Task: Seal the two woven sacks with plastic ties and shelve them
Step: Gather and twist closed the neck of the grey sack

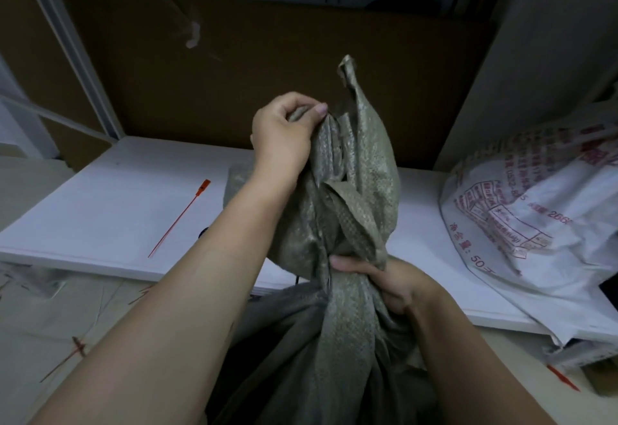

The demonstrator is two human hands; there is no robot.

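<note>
Sack (354, 197) neck — right grip (391, 285); mouth, left grip (284, 130)

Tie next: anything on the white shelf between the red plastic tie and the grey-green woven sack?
Almost nothing: bare white shelf lies between the thin red plastic tie and the grey-green woven sack, bar a small dark speck beside the left forearm. Left hand grips the sack's top, right hand its neck.

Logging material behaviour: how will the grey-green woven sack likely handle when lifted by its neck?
Probably floppy: the grey-green woven sack folds and droops above the right hand gripping its neck. Likely slick, given the weave's sheen, so the left hand pinching its edge could slip. Weight cannot be judged.
</note>
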